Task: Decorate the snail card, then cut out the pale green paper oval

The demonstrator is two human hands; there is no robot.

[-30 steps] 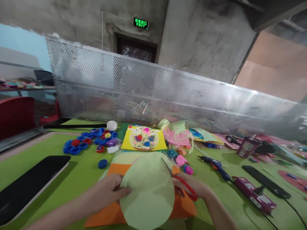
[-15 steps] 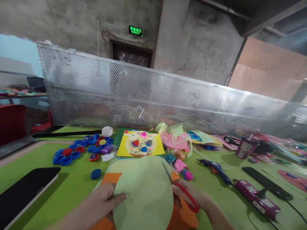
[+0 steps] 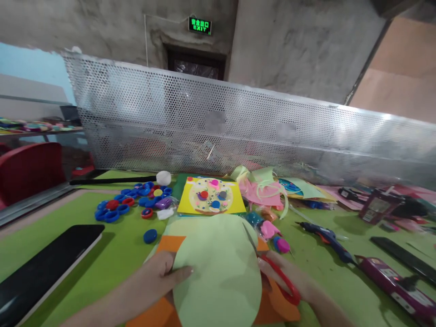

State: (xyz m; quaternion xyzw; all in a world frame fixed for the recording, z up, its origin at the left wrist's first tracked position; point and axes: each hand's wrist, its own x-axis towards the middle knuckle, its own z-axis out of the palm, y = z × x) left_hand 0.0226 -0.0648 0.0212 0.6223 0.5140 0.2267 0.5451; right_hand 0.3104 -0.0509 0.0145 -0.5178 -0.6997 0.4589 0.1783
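Note:
A pale green paper cut-out with a rounded outline is pinched at its left edge by my left hand, thumb on top. In my right hand are scissors with red handles. Their blade lies along the upper right edge of the paper; whether the blades are apart I cannot tell. Under the cut-out lies orange paper, showing at both sides. Behind it sits a yellow card decorated with coloured caps and dots. The fingers of my right hand are partly hidden by the handles and paper.
A phone lies at left, near blue and red bottle caps. Rightward are a glue gun, a purple power strip and a drink carton. Pink paper scraps lie before a perforated metal screen.
The view has shifted, so the scene sits further right and slightly higher. Both hands keep their hold on the paper and scissors, with little other visible movement.

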